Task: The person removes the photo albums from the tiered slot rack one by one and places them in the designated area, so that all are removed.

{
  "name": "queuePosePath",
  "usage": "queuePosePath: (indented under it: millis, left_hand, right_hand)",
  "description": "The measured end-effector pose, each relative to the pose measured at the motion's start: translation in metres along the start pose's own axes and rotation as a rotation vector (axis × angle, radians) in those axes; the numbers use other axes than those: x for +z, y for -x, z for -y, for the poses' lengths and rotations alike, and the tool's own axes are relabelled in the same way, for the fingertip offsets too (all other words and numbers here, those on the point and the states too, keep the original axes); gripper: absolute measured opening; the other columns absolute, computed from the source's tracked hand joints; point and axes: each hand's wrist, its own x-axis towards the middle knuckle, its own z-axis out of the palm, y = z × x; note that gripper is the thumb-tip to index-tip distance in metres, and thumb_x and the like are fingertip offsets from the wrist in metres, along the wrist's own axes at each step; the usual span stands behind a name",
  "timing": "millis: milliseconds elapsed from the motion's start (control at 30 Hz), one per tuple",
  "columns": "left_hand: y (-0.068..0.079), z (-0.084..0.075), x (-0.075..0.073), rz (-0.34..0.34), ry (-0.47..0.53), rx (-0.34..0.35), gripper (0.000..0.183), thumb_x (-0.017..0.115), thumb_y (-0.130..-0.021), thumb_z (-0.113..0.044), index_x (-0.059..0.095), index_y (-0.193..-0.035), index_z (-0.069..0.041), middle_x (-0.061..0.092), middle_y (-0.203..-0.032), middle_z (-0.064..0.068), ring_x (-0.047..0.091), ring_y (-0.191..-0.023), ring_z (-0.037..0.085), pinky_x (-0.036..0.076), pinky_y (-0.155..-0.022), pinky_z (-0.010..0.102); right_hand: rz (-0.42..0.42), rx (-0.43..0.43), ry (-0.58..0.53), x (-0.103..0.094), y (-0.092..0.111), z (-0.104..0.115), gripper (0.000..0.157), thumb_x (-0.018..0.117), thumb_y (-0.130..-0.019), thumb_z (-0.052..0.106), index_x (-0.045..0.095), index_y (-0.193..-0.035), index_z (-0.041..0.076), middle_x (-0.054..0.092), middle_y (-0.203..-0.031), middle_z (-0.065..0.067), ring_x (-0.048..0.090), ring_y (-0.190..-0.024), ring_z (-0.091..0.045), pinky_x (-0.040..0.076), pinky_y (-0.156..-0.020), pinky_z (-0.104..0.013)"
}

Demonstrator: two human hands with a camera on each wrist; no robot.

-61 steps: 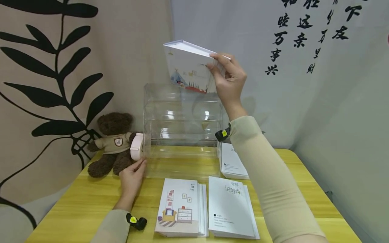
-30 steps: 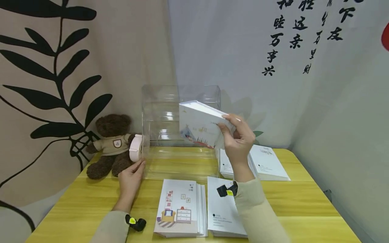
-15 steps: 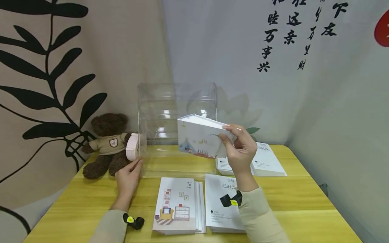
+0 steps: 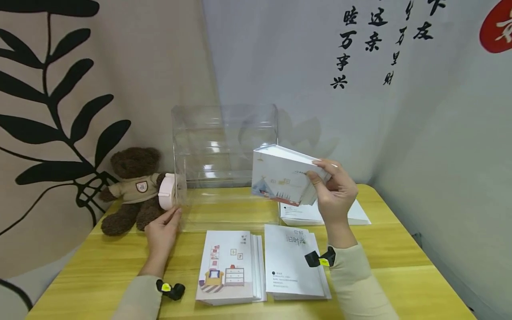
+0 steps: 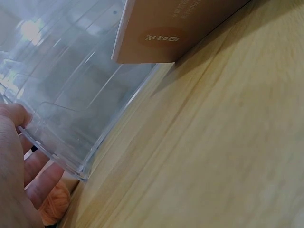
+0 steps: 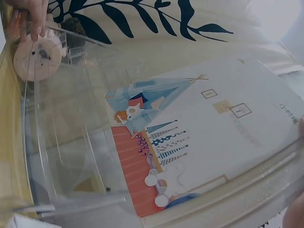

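Observation:
My right hand (image 4: 338,191) grips a white book (image 4: 280,175) by its right end, thumb on the cover and fingers over the top edge. The book is in the air at the right front of a clear plastic tiered rack (image 4: 224,129); whether it touches the rack I cannot tell. Its cover shows a blue tent and a red floor (image 6: 133,166). At the rack's left edge, my left hand (image 4: 162,231) pinches the clear side panel (image 5: 52,142), with the thumb on one face and fingers behind.
Two stacks of white books, a left one (image 4: 224,262) and a right one (image 4: 292,262), lie before the rack. More books (image 4: 358,215) lie behind the right hand. A brown teddy bear (image 4: 138,191) and a pale pink round object (image 4: 167,191) are left of the rack.
My right hand has brought the book down from above the rack to its right front, then shifted slightly right and up. The left hand stays on the rack's edge. The head view has shifted.

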Motion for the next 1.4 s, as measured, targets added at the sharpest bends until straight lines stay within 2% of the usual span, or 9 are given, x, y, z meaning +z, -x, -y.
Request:
queuePosePath:
  millis: [300, 600, 900, 1067, 1167, 1233, 1300, 1367, 1400]
  left_hand:
    - [0.001, -0.001, -0.005, 0.040, -0.034, -0.044, 0.032, 0.075, -0.090, -0.047, 0.080, -0.112, -0.024, 0.076, -0.103, 0.000, 0.062, -0.086, -0.014, 0.043, -0.074, 0.004]
    - [0.002, 0.000, -0.008, 0.017, -0.011, -0.059, 0.033, 0.076, -0.090, -0.044, 0.080, -0.111, -0.019, 0.077, -0.096, 0.006, 0.060, -0.063, -0.010, 0.045, -0.057, 0.009]
    - [0.005, 0.000, -0.009, 0.053, -0.048, -0.076, 0.036, 0.073, -0.091, -0.048, 0.079, -0.116, -0.023, 0.076, -0.106, 0.003, 0.059, -0.077, -0.016, 0.044, -0.065, 0.006]
    - [0.004, -0.001, -0.007, 0.095, -0.050, -0.073, 0.038, 0.069, -0.092, -0.053, 0.077, -0.119, -0.028, 0.076, -0.109, 0.000, 0.061, -0.079, -0.012, 0.045, -0.066, 0.009]
    - [0.004, -0.001, -0.006, 0.113, -0.045, -0.057, 0.037, 0.069, -0.091, -0.054, 0.077, -0.119, -0.030, 0.076, -0.107, -0.001, 0.062, -0.078, -0.008, 0.046, -0.066, 0.011]
    - [0.004, -0.001, -0.006, 0.110, -0.039, -0.045, 0.035, 0.070, -0.092, -0.051, 0.078, -0.118, -0.029, 0.076, -0.107, -0.001, 0.063, -0.078, -0.006, 0.046, -0.066, 0.011]
    - [0.005, -0.002, -0.007, 0.105, -0.030, -0.030, 0.034, 0.072, -0.092, -0.048, 0.078, -0.117, -0.026, 0.076, -0.108, 0.001, 0.063, -0.080, -0.007, 0.045, -0.067, 0.010]
    - [0.005, -0.003, -0.008, 0.099, -0.040, -0.024, 0.034, 0.072, -0.092, -0.047, 0.078, -0.117, -0.024, 0.076, -0.110, 0.001, 0.063, -0.084, -0.009, 0.044, -0.070, 0.008]
    - [0.005, -0.003, -0.008, 0.101, -0.044, -0.029, 0.035, 0.072, -0.092, -0.046, 0.078, -0.117, -0.023, 0.075, -0.111, 0.001, 0.062, -0.086, -0.010, 0.044, -0.070, 0.007]
  right_hand:
    - [0.011, 0.025, 0.010, -0.030, 0.005, -0.009, 0.028, 0.074, -0.072, -0.027, 0.071, -0.097, -0.015, 0.070, -0.096, -0.021, 0.072, -0.081, -0.013, 0.056, -0.063, -0.019]
    - [0.047, 0.155, 0.039, -0.071, 0.012, -0.014, 0.028, 0.074, -0.076, -0.025, 0.071, -0.101, -0.014, 0.069, -0.101, -0.021, 0.071, -0.087, -0.015, 0.057, -0.074, -0.021]
    - [-0.061, 0.499, -0.216, -0.123, 0.016, -0.029, 0.027, 0.072, -0.082, -0.019, 0.065, -0.108, -0.022, 0.074, -0.097, -0.010, 0.072, -0.082, -0.016, 0.058, -0.073, -0.024]
    - [-0.105, 0.800, -0.233, -0.161, 0.020, -0.040, 0.027, 0.074, -0.085, -0.012, 0.070, -0.111, -0.012, 0.072, -0.094, -0.006, 0.069, -0.083, -0.015, 0.058, -0.071, -0.022]
    - [0.003, 1.043, -0.197, -0.190, 0.033, -0.049, 0.027, 0.073, -0.090, -0.001, 0.073, -0.117, 0.002, 0.053, -0.144, -0.013, 0.053, -0.125, -0.010, 0.052, -0.078, -0.013]
    - [0.128, 1.184, -0.123, -0.207, 0.046, -0.059, 0.026, 0.074, -0.093, 0.009, 0.074, -0.118, 0.015, 0.026, -0.163, -0.013, 0.052, -0.117, -0.005, 0.047, -0.070, -0.010]
    - [0.262, 1.275, -0.062, -0.220, 0.059, -0.071, 0.026, 0.072, -0.095, 0.013, 0.073, -0.120, 0.019, 0.015, -0.165, -0.017, 0.053, -0.114, -0.003, 0.046, -0.067, -0.011]
    - [0.406, 1.318, -0.015, -0.228, 0.070, -0.081, 0.025, 0.071, -0.096, 0.015, 0.070, -0.121, 0.016, 0.039, -0.150, -0.021, 0.054, -0.077, -0.001, 0.043, -0.054, -0.016]
    - [0.471, 1.337, -0.007, -0.232, 0.074, -0.085, 0.026, 0.071, -0.096, 0.016, 0.068, -0.121, 0.013, 0.051, -0.139, -0.018, 0.055, -0.068, -0.003, 0.047, -0.055, -0.018]
